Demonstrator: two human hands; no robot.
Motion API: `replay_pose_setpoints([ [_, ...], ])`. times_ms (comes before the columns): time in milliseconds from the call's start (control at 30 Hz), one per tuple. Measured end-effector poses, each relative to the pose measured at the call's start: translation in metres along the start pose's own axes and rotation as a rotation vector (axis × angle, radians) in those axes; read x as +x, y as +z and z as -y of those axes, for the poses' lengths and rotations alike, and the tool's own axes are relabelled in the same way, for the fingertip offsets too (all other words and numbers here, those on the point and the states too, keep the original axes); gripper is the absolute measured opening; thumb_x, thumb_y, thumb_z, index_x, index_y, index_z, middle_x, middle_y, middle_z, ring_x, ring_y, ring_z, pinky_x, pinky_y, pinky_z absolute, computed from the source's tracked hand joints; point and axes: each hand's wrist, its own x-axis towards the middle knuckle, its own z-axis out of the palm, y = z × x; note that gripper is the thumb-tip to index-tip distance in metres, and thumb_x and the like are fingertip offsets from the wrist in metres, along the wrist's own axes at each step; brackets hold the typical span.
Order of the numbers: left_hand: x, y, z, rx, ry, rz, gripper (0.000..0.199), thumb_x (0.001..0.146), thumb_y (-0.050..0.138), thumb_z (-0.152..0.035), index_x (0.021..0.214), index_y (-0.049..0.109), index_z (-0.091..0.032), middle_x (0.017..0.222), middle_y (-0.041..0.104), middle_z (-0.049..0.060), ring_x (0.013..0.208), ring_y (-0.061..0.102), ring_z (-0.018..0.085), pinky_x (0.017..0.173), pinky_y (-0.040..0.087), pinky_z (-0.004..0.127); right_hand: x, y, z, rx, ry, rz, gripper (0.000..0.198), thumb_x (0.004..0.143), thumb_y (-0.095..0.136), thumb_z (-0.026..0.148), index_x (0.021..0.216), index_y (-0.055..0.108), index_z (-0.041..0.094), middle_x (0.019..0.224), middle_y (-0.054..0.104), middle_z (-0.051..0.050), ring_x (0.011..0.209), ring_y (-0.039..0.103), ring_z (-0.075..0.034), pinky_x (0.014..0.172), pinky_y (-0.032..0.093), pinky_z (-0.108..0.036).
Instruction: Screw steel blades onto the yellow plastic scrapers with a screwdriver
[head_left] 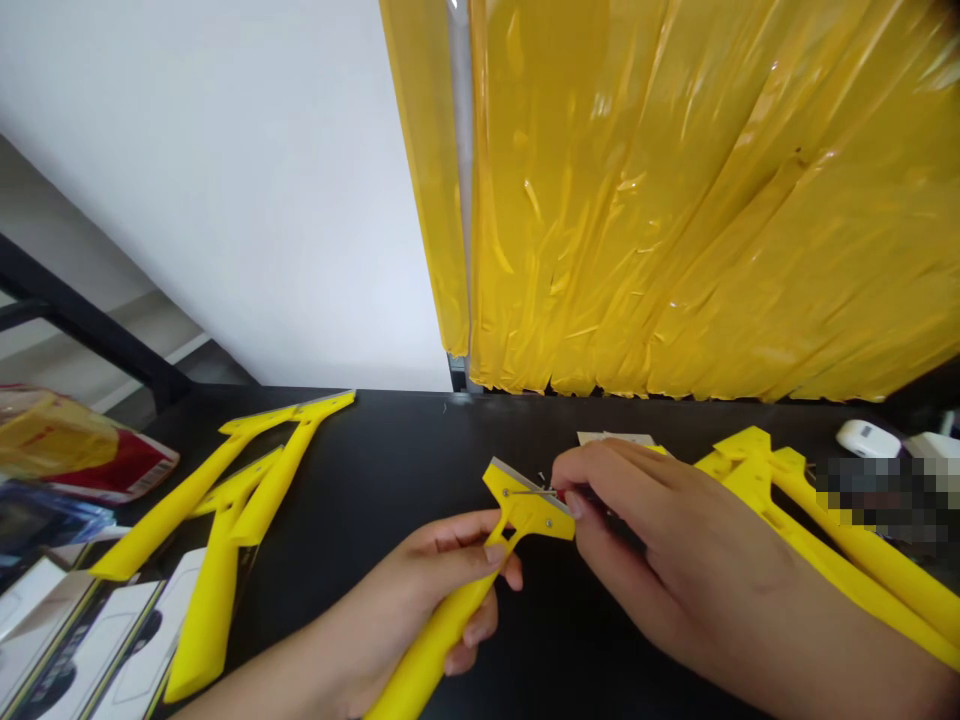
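Note:
A yellow scraper lies in my left hand, fingers wrapped round the upper handle. Its head points up and away, with a thin metal blade along the far edge and two screws on its face. My right hand is closed on a small screwdriver. The thin shaft reaches left across the scraper head, and its tip is at the left screw. Most of the screwdriver's handle is hidden by my fingers; a bit of red shows. Under and beyond my right hand lie more yellow scrapers.
Several yellow scrapers lie at the left, near white boxes and a red and yellow packet. A white case sits at the right. Behind the black table hang yellow plastic strips beside a white panel.

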Motion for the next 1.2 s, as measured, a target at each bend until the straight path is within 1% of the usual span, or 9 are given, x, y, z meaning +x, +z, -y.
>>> replay_pose_setpoints([
  [133,0.000,0.001,0.003,0.050,-0.005,-0.012,0.014,0.097,0.066,-0.033,0.095,0.067,-0.019,0.068,0.055,-0.001,0.048,0.041,0.008,0.042,0.036,0.018,-0.001,0.001,0.003,-0.130,-0.007,-0.026,0.015,0.106,0.045,0.021,0.102,0.059,0.025,0.079,0.064,0.001,0.069,0.060,-0.019,0.064,0.039,-0.035],
  [267,0.001,0.000,0.005,0.077,-0.007,0.006,0.015,0.097,0.066,-0.033,0.096,0.067,-0.018,0.091,0.061,0.003,0.051,0.045,0.006,0.042,0.036,0.018,0.001,-0.002,0.006,-0.158,-0.133,-0.030,0.030,0.098,0.042,0.008,0.119,0.057,0.023,0.101,0.071,-0.006,0.085,0.067,-0.022,0.071,0.048,-0.037],
  [433,0.001,0.000,0.004,0.100,-0.021,0.038,0.018,0.096,0.067,-0.035,0.094,0.067,-0.017,0.085,0.058,0.002,0.053,0.045,0.007,0.043,0.037,0.018,0.002,-0.006,0.008,-0.206,-0.102,-0.099,0.026,0.103,0.048,0.016,0.128,0.054,0.023,0.108,0.073,-0.007,0.093,0.071,-0.025,0.079,0.054,-0.041],
  [567,0.000,0.000,0.003,0.076,-0.015,0.041,0.015,0.097,0.065,-0.032,0.096,0.067,-0.017,0.093,0.060,0.003,0.053,0.045,0.006,0.043,0.037,0.018,0.000,-0.004,0.010,-0.185,-0.136,-0.087,0.040,0.098,0.047,0.011,0.137,0.048,0.021,0.118,0.072,-0.010,0.100,0.071,-0.025,0.077,0.053,-0.038],
  [700,0.001,-0.001,0.002,0.061,-0.026,0.039,0.014,0.097,0.066,-0.032,0.098,0.067,-0.017,0.094,0.060,0.003,0.053,0.046,0.005,0.042,0.037,0.017,0.000,-0.001,0.011,-0.281,-0.063,-0.170,0.022,0.105,0.049,0.026,0.126,0.054,0.021,0.097,0.074,-0.007,0.080,0.073,-0.024,0.066,0.051,-0.037],
  [800,0.001,-0.001,0.002,0.045,-0.015,0.047,0.014,0.097,0.066,-0.031,0.098,0.066,-0.017,0.094,0.061,0.003,0.052,0.045,0.005,0.042,0.037,0.017,0.000,-0.001,0.012,-0.182,-0.083,-0.094,0.024,0.103,0.045,0.016,0.124,0.054,0.023,0.100,0.072,-0.004,0.087,0.071,-0.021,0.069,0.051,-0.034],
  [933,0.001,-0.001,0.002,0.032,-0.022,0.038,0.013,0.097,0.066,-0.030,0.098,0.066,-0.017,0.092,0.061,0.003,0.052,0.046,0.005,0.042,0.038,0.017,0.000,0.001,0.012,-0.248,-0.031,-0.134,0.011,0.107,0.047,0.028,0.107,0.057,0.024,0.073,0.065,0.002,0.060,0.063,-0.019,0.057,0.043,-0.034],
  [1100,0.001,0.000,0.001,0.003,-0.027,0.040,0.013,0.097,0.066,-0.029,0.098,0.066,-0.017,0.093,0.061,0.002,0.051,0.046,0.004,0.042,0.038,0.016,0.001,0.004,0.012,-0.125,-0.052,-0.105,0.024,0.103,0.046,0.015,0.125,0.054,0.023,0.105,0.071,-0.004,0.091,0.070,-0.020,0.075,0.051,-0.034],
  [1200,0.001,0.002,0.002,0.014,-0.028,0.034,0.013,0.097,0.066,-0.030,0.097,0.065,-0.017,0.093,0.061,0.002,0.052,0.046,0.004,0.042,0.039,0.016,0.002,0.006,0.013,-0.220,0.002,-0.207,0.013,0.107,0.048,0.027,0.115,0.057,0.023,0.093,0.074,-0.004,0.074,0.071,-0.021,0.064,0.049,-0.035],
])
